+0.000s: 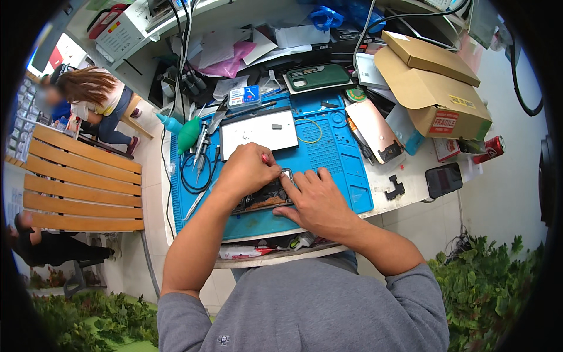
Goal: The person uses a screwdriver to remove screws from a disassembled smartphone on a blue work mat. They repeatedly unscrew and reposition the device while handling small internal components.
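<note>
An opened phone with dark inner parts and a copper-brown strip lies on the blue work mat in front of me. My left hand is closed in a pinch over its far left part, round a small tool with a red end; the tool's tip is hidden. Across the phone's right side lies my right hand, thumb at the near edge and index finger farther up, holding it steady. Just beyond the hands is a white tray with a small dark piece and tiny specks on it.
A green blower bulb, pen-like tools and a black cable lie left. A rose-gold phone back, cardboard boxes, a dark phone and a red can are right. Beyond sits a green phone case. Other people are far left.
</note>
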The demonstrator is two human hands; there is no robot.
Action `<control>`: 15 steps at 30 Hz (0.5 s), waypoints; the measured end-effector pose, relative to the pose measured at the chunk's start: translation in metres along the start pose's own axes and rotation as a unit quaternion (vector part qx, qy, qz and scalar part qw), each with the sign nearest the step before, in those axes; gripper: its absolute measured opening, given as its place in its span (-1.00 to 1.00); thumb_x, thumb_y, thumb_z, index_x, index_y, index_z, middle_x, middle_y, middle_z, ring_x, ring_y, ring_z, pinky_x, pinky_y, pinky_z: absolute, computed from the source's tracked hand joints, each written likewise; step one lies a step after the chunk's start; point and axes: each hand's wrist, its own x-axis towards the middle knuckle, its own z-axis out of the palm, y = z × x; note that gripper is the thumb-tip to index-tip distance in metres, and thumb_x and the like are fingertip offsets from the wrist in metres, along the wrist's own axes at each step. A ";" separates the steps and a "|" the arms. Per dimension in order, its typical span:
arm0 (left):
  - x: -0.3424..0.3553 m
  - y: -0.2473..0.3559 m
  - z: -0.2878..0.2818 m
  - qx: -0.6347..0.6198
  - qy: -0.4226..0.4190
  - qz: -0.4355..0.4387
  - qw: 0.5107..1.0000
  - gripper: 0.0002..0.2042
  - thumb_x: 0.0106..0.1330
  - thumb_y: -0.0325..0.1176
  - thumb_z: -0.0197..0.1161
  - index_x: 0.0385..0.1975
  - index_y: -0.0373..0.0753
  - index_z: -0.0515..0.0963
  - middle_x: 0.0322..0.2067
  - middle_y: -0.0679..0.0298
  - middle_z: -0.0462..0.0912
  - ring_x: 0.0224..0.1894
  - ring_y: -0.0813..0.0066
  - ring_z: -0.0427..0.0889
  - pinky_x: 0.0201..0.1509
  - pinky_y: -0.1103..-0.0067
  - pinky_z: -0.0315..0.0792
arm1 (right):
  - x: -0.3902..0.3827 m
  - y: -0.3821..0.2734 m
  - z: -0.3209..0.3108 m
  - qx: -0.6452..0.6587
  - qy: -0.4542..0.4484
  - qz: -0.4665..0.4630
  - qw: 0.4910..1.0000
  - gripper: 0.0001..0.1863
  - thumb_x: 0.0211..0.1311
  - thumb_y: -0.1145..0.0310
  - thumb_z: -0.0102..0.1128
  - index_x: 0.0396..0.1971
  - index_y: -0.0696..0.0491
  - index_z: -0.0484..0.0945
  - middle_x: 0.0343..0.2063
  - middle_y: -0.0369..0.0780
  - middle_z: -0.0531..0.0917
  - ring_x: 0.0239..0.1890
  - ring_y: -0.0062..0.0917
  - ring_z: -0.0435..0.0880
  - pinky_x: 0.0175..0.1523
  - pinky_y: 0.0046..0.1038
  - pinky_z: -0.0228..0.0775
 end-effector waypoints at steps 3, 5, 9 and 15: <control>0.000 0.000 0.003 -0.003 0.010 -0.013 1.000 -0.75 0.16 -0.21 0.58 -0.30 -0.27 0.90 -0.39 -0.05 0.86 -0.32 -0.02 0.87 -0.07 0.27 0.73 | 0.000 0.001 0.001 0.001 -0.001 -0.004 1.000 -0.22 0.42 -0.20 0.50 0.24 0.26 0.69 -0.15 -0.17 0.68 -0.10 -0.34 0.63 0.08 -0.19 0.36; 0.000 -0.001 0.005 -0.010 0.018 -0.019 1.000 -0.75 0.14 -0.22 0.59 -0.31 -0.27 0.90 -0.39 -0.04 0.88 -0.32 0.01 0.88 -0.06 0.29 0.74 | -0.001 0.002 0.001 0.002 0.001 -0.006 1.000 -0.21 0.42 -0.20 0.50 0.24 0.26 0.69 -0.15 -0.17 0.68 -0.10 -0.34 0.63 0.08 -0.19 0.35; 0.001 -0.002 0.010 -0.011 0.022 -0.026 0.999 -0.74 0.13 -0.22 0.60 -0.30 -0.27 0.90 -0.39 -0.02 0.89 -0.32 0.07 0.89 -0.07 0.31 0.74 | -0.002 0.003 0.001 0.008 0.004 -0.007 1.000 -0.20 0.41 -0.22 0.50 0.24 0.27 0.69 -0.15 -0.17 0.68 -0.09 -0.34 0.63 0.07 -0.19 0.35; -0.003 0.000 0.012 -0.043 0.034 -0.038 0.998 -0.77 0.17 -0.28 0.58 -0.34 -0.33 0.86 -0.46 0.07 0.84 -0.38 0.25 0.81 -0.16 0.38 0.67 | -0.005 0.004 0.003 0.015 0.006 -0.003 1.000 -0.16 0.38 -0.24 0.53 0.28 0.27 0.70 -0.09 -0.12 0.70 -0.07 -0.32 0.61 0.15 -0.18 0.36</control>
